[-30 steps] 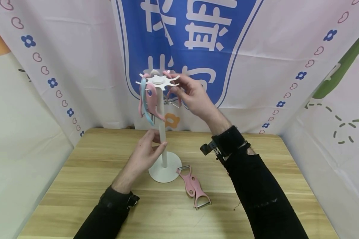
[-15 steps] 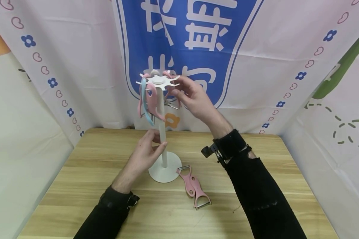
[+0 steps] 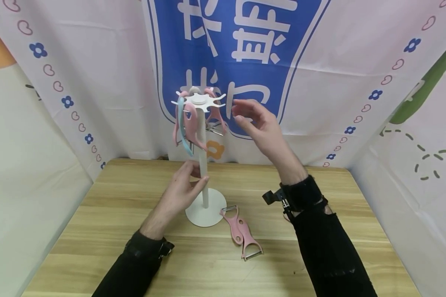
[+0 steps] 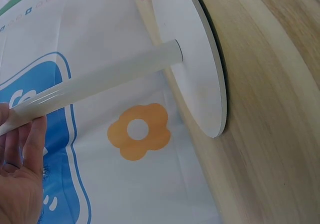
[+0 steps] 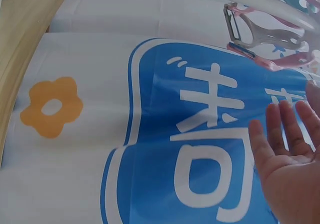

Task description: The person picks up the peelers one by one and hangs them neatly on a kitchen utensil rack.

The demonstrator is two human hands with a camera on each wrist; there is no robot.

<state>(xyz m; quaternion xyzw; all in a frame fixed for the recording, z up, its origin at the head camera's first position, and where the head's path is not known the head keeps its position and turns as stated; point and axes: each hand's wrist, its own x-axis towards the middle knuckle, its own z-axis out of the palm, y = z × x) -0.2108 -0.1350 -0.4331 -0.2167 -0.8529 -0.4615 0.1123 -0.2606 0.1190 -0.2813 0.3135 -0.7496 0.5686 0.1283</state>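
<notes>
A white stand with a round base and a hooked top stands upright on the table. My left hand grips its pole between thumb and fingers, above the base. Several peelers hang from the hooks: a blue peeler, a pink peeler in front, and another pink peeler on the right. A grey peeler hangs among them in the right wrist view. Just right of the hooks, my right hand holds nothing, its fingers loosely bent and apart from the peelers.
Two pink peelers lie together on the wooden table, right of the base: one upper peeler and one lower peeler. Part of a pink item shows beside the right sleeve. A printed curtain hangs behind the table.
My right hand has let go of the right-hand pink peeler, which now hangs from the stand, and has moved away to the right. My left hand stays on the pole.
</notes>
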